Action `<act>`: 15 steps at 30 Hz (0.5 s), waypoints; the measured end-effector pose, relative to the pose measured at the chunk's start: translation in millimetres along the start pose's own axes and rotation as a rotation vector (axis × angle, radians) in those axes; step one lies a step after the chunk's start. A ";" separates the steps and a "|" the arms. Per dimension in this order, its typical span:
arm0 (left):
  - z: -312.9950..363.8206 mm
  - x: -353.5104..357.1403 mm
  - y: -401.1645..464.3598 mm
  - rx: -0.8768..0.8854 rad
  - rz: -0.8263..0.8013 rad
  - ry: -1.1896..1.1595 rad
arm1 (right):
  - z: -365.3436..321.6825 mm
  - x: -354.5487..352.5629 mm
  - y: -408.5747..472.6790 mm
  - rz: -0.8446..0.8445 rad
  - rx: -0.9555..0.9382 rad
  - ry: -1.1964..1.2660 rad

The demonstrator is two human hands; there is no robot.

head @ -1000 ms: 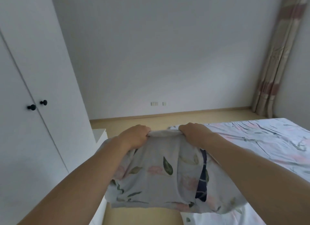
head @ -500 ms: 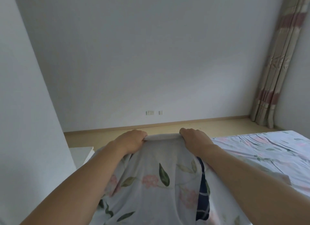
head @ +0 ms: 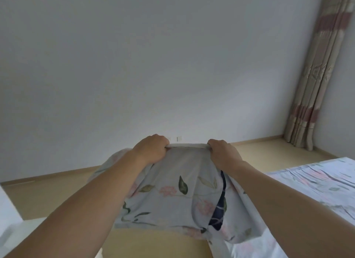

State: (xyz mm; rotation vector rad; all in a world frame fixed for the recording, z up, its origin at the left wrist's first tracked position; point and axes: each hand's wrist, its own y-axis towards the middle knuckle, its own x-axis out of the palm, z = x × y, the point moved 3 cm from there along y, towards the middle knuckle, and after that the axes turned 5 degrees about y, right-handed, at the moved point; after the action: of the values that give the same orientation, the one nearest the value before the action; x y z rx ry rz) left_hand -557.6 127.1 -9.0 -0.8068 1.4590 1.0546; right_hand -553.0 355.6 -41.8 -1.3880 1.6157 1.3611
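Observation:
A pale floral pillowcase (head: 172, 196) with green leaves and pink flowers hangs in front of me, held up by its top edge. My left hand (head: 151, 149) grips the left end of that edge, fingers curled over the fabric. My right hand (head: 222, 152) grips the right end the same way. The edge between my hands is pulled straight. A dark blue patch (head: 219, 209) shows on the cloth's right side. The lower part drapes down toward the bed.
A bed with a matching floral sheet (head: 311, 182) lies at the right. A striped curtain (head: 315, 75) hangs in the right corner. A bare wall (head: 153, 65) stands ahead, wooden floor (head: 48, 198) below, and a white furniture piece (head: 7, 215) at the far left.
The view has turned right, so the white wardrobe has left the frame. My hands have moved a little further apart along the pillowcase edge, stretching it taut.

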 end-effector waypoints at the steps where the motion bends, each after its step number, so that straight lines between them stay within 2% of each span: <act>1: -14.5 4.8 23.0 0.004 -0.008 -0.002 | -0.3 10.5 23.0 0.005 0.012 0.008; 4: -59.6 23.9 94.5 -0.001 -0.006 -0.046 | 3.7 43.0 97.5 0.034 0.036 0.015; 9: -131.7 39.5 211.0 -0.006 -0.061 -0.242 | 8.7 80.1 214.4 0.210 0.157 0.220; 15: -214.6 45.6 343.8 0.000 -0.088 -0.443 | 3.2 103.9 345.8 0.282 0.205 0.219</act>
State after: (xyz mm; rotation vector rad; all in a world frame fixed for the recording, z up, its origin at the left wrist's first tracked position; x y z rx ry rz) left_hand -959.5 58.7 4.4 -0.5844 1.0393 1.0847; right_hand -909.4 298.6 -29.9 -1.2569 2.0976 1.1833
